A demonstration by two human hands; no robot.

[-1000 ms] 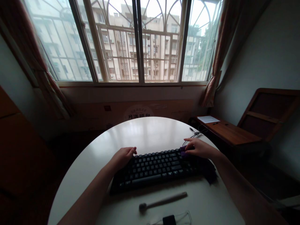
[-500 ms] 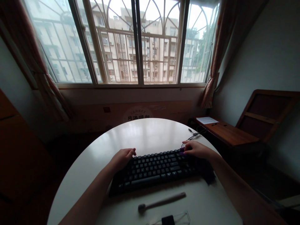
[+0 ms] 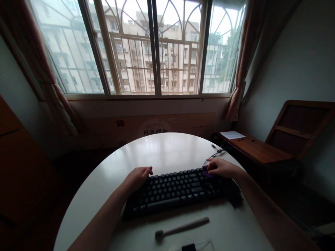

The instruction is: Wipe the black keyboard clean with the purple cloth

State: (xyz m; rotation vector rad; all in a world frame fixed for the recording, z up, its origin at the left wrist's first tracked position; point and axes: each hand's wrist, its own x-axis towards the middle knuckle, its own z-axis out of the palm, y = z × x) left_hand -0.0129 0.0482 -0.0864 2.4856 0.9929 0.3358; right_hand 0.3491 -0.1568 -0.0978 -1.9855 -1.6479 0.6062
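Observation:
A black keyboard [image 3: 170, 190] lies on the white round table [image 3: 86, 195]. At its upper left corner, my left hand [image 3: 138, 176] is closed over the edge, thumb on top; most of its fingers are hidden. My right hand [image 3: 222, 168], above the keyboard's right end, pinches a brush with a purple part [image 3: 208, 174] showing at the fingers. Dark bristles [image 3: 235, 198] stick out below the right wrist, beside the keyboard; shadow blurs the brush's middle. In front of the keyboard is a grey toothbrush [image 3: 183, 226], its dark head pointing left.
A black binder clip [image 3: 188, 246] with wire handles is cut off by the bottom edge of view. Behind my right hand, a thin black cable [image 3: 218, 151] lies coiled near the table's edge. A wooden bench [image 3: 269, 150] bearing a paper sheet [image 3: 232, 135] stands to the right.
My right hand and the brush have shifted slightly to the right, and more of the purple part shows. My left hand stays at the keyboard's corner. The whole view has moved a little.

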